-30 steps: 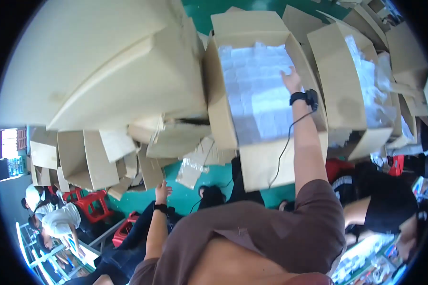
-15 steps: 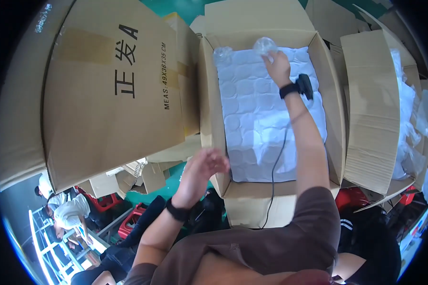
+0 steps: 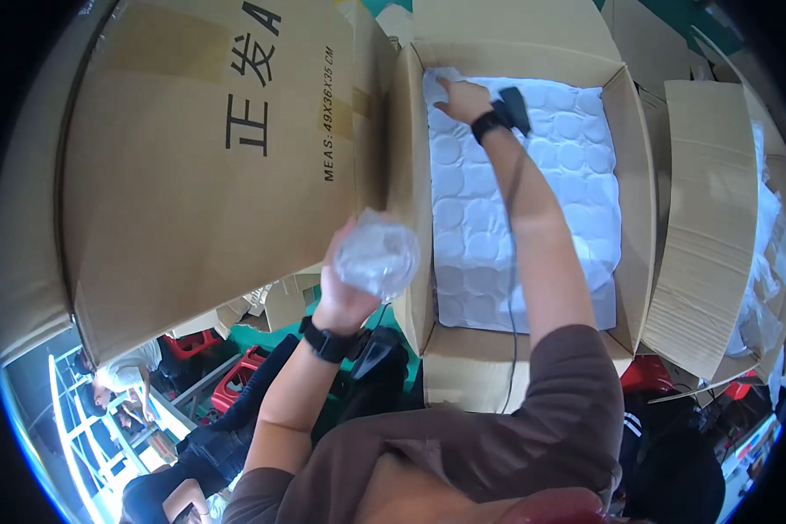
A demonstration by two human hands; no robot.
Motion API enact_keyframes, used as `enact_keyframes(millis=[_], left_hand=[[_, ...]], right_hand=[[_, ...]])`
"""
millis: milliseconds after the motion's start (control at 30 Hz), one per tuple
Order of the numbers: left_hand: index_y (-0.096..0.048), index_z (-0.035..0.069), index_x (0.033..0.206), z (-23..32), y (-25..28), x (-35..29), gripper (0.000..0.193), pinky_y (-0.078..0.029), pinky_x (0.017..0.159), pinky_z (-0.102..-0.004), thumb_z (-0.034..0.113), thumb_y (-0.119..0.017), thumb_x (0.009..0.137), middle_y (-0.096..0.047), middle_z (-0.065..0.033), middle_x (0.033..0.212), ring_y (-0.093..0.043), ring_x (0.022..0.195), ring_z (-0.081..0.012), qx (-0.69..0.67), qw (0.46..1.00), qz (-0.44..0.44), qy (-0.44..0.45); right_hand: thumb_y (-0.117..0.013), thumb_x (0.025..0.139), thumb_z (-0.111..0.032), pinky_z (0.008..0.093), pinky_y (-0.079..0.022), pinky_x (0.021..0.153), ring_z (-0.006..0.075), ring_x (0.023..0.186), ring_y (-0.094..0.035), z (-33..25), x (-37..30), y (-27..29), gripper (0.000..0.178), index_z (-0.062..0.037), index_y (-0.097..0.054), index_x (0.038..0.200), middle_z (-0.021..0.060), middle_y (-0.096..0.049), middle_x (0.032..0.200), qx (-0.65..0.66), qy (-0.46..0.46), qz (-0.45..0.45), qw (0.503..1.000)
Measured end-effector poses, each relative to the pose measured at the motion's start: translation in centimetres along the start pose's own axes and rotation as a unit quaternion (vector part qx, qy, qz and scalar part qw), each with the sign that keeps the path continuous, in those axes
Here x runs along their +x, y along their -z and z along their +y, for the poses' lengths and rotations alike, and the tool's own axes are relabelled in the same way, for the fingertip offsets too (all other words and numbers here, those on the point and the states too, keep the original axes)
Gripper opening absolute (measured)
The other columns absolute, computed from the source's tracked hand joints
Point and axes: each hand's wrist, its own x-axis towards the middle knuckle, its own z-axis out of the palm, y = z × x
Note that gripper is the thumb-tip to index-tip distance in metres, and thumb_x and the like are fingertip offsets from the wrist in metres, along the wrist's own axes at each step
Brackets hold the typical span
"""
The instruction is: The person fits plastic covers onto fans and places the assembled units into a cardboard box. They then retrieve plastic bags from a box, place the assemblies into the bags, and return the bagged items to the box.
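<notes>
My left hand (image 3: 345, 293) is wrapped round a clear, round container (image 3: 377, 259), perhaps a glass or jar in clear film. It is held beside the left wall of the open cardboard box (image 3: 408, 175). At that box's far left corner is my right hand (image 3: 465, 99), with thumb and forefinger apart. They reach at a pale, see-through thing (image 3: 444, 79) there; whether they grip it I cannot make out. White paper (image 3: 576, 201) lies inside the box, pressed into rows of round shapes by what is underneath.
A tall closed carton (image 3: 192, 201) stands close on the left. To the right is another open carton (image 3: 703, 218) with clear plastic wrapping (image 3: 755, 301) in it. A black cable (image 3: 511, 306) hangs from a device on my right wrist. People and red stools (image 3: 238, 380) are at lower left.
My left hand has risen and now holds a clear round container. My right hand has left the clear container at the far side and moved left to the box's corner. The view has shifted slightly.
</notes>
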Motion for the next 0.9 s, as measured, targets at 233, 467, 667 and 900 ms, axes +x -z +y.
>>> enact_keyframes(millis=[233, 467, 667, 900], left_hand=[[-0.045, 0.008, 0.105, 1.1, 2.1, -7.7, 0.038, -0.046, 0.074, -0.0405, 0.038, -0.041, 0.083, -0.051, -0.0134, 0.101, -0.050, 0.092, -0.0265, 0.232, 0.961, -0.139, 0.063], [-0.038, 0.002, 0.117, 2.1, 2.1, -11.4, 0.054, -0.041, 0.081, -0.0308, 0.046, -0.032, 0.085, -0.052, -0.0086, 0.099, -0.052, 0.088, -0.0180, 0.354, 0.869, -0.205, 0.278], [-0.038, 0.002, 0.114, -1.2, 3.6, -19.0, 0.070, -0.047, 0.060, -0.0311, 0.060, -0.018, 0.080, -0.055, -0.0150, 0.083, -0.056, 0.068, -0.0231, 0.419, 0.643, -0.415, 0.488], [-0.037, 0.003, 0.116, -9.2, 12.0, -30.1, 0.061, -0.047, 0.066, -0.0316, 0.054, -0.025, 0.083, -0.052, -0.0145, 0.094, -0.055, 0.078, -0.0211, 0.432, 0.370, -0.350, 0.745]], right_hand=[[-0.054, 0.077, -0.031, 0.0327, -0.046, 0.058, 0.0253, 0.065, -0.059, -6.6, -5.6, 6.6, 0.029, -0.0029, -0.053, 0.071, 0.0137, -0.060, 0.071, 0.054, -0.120, 0.045, 0.990], [-0.055, 0.080, -0.018, 0.0222, -0.043, 0.056, 0.0115, 0.061, -0.056, -22.8, -25.1, 22.6, 0.023, 0.0027, -0.052, 0.070, 0.0106, -0.055, 0.064, 0.421, -0.171, 0.091, 0.886], [-0.052, 0.081, -0.019, 0.0230, -0.042, 0.053, 0.0115, 0.058, -0.053, -39.3, -42.3, 24.9, 0.022, 0.0019, -0.054, 0.075, 0.0064, -0.055, 0.064, 0.249, -0.260, 0.215, 0.908], [-0.055, 0.079, -0.022, 0.0224, -0.042, 0.052, 0.0118, 0.056, -0.051, -56.0, -58.2, 22.2, 0.021, -0.0004, -0.054, 0.081, 0.0055, -0.055, 0.067, 0.296, -0.451, 0.426, 0.727]])
